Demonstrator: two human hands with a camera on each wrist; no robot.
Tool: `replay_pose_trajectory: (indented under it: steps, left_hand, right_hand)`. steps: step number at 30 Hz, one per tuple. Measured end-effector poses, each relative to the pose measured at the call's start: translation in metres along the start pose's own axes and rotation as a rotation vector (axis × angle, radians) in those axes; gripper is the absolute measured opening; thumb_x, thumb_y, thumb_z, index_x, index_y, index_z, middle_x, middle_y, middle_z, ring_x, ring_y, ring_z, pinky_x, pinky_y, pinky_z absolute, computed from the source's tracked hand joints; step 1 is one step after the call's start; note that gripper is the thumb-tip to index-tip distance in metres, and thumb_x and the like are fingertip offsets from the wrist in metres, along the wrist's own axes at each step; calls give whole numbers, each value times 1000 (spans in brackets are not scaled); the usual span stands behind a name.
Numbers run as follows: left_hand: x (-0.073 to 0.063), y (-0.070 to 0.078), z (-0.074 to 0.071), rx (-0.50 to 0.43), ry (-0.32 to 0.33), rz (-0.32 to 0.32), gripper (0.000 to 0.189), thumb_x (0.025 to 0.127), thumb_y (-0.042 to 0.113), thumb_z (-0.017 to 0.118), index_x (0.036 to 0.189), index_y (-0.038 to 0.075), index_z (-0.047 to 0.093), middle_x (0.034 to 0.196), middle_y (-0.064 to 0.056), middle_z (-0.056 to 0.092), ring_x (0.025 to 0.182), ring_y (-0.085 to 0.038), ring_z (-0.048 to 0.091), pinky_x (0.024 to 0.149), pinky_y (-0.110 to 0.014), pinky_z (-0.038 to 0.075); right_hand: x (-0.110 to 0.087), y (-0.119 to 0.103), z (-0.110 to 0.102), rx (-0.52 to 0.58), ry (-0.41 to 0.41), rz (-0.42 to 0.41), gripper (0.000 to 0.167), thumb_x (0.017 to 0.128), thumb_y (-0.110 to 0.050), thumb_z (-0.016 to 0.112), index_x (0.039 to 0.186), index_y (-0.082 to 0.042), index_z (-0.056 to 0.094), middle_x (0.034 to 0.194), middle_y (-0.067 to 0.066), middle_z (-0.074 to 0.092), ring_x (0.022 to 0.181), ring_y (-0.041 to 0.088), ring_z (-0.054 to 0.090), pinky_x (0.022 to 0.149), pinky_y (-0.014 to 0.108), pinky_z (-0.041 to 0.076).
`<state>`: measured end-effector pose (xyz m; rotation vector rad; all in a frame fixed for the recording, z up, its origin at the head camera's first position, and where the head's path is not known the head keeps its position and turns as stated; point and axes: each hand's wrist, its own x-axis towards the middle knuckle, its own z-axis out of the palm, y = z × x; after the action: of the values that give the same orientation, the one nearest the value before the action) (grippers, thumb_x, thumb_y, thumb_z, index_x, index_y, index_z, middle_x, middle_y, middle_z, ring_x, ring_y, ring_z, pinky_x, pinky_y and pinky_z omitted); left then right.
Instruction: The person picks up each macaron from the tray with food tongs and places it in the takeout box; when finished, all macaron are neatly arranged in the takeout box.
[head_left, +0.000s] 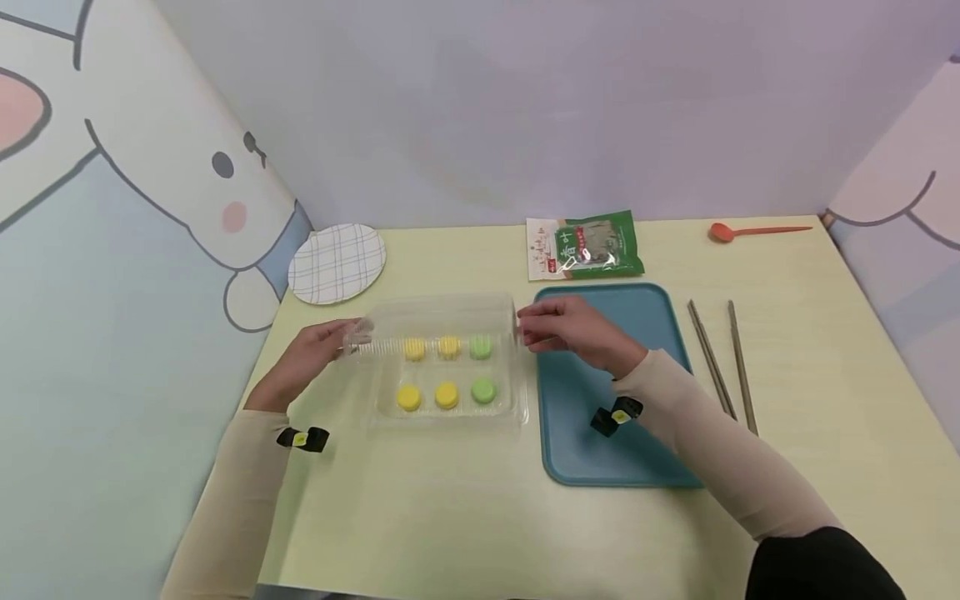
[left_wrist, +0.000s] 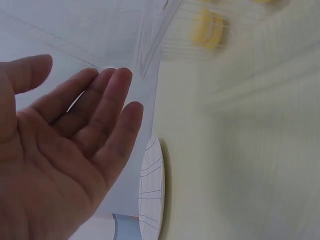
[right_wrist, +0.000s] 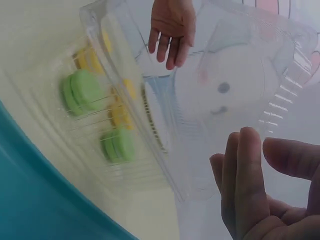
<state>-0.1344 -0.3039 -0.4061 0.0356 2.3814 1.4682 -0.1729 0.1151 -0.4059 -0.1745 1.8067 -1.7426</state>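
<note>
A clear plastic box (head_left: pixel 386 400) stands on the table with its hinged lid (head_left: pixel 442 312) raised. Inside are several yellow macarons (head_left: pixel 446 394) and green macarons (head_left: pixel 483 390) in two rows. My left hand (head_left: pixel 318 350) is at the lid's left side; in the left wrist view its palm faces up, fingers loosely extended and thumb apart. At the lid's right side is my right hand (head_left: pixel 573 329), its fingers fairly straight and the thumb separate in the right wrist view. Whether either hand's fingertips touch the plastic, I cannot tell.
A blue tray (head_left: pixel 585 450) lies right of the box, under my right forearm. Metal chopsticks (head_left: pixel 712 358) lie beyond it. At the back are a checked round plate (head_left: pixel 337 265), a green-and-white packet (head_left: pixel 585 246) and an orange spoon (head_left: pixel 757 232).
</note>
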Motion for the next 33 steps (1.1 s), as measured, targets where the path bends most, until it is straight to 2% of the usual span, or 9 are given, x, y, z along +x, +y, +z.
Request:
replay_pose_trajectory:
  steps: [5,7,10,16,21,25,27,29,33]
  left_hand:
    - [-7,-10,1,-55,-71,8,57,104,34,57,151,4,43,150,-14,47,124,-7,55,99,-22,42]
    - [-10,-14,1,-72,-99,12,57,105,32,57,153,5,40,149,-16,48,124,-6,54,97,-20,42]
    - [-15,-18,1,-76,-133,7,58,106,31,55,155,9,36,147,-18,49,132,-15,50,102,-23,38]
    - [-17,-28,9,-12,-149,56,57,105,15,56,157,9,33,159,-11,34,146,-34,28,102,-19,37]
    - [-17,-33,19,-22,-151,106,62,103,12,59,158,10,28,162,-12,26,148,-35,23,101,-16,37]
    - [-15,-35,24,-59,-145,105,65,104,10,58,159,12,24,164,-11,20,148,-32,21,102,-17,37]
    - [-15,-36,27,-95,-133,106,66,103,6,57,159,11,23,164,-11,20,147,-30,26,101,-19,39]
    - [-16,-35,29,-102,-89,93,65,103,5,57,159,10,25,163,-13,23,141,-26,38,98,-19,43]
    - [-27,-31,37,32,94,18,55,101,22,65,150,7,43,149,-16,45,115,-19,63,87,-23,50]
  right_hand:
    - [0,6,-1,25,-19,65,57,97,-4,64,147,8,40,108,23,70,86,16,72,89,43,54]
    - [0,8,0,17,-26,77,56,96,-3,65,146,8,41,105,22,71,85,17,72,89,44,53]
    - [0,10,3,-14,-38,68,56,96,-3,65,146,8,42,102,20,71,85,18,72,89,48,53]
    - [0,19,7,-136,-13,19,61,94,-3,66,148,6,39,91,15,72,83,28,72,82,45,56]
    - [0,24,12,-216,14,-5,64,93,-3,66,151,2,38,87,15,71,85,38,70,80,46,57]
    - [0,24,15,-257,33,-18,64,93,-3,67,150,0,39,84,16,69,85,43,69,78,47,57]
    - [0,24,16,-265,51,-18,60,93,-4,68,147,1,41,84,16,68,82,41,69,76,47,57]
    - [0,24,16,-273,69,-12,54,93,-5,68,141,2,45,83,16,68,77,36,70,74,45,58]
    - [-3,29,16,-273,69,25,45,94,-9,69,130,4,47,82,16,68,70,26,69,69,40,58]
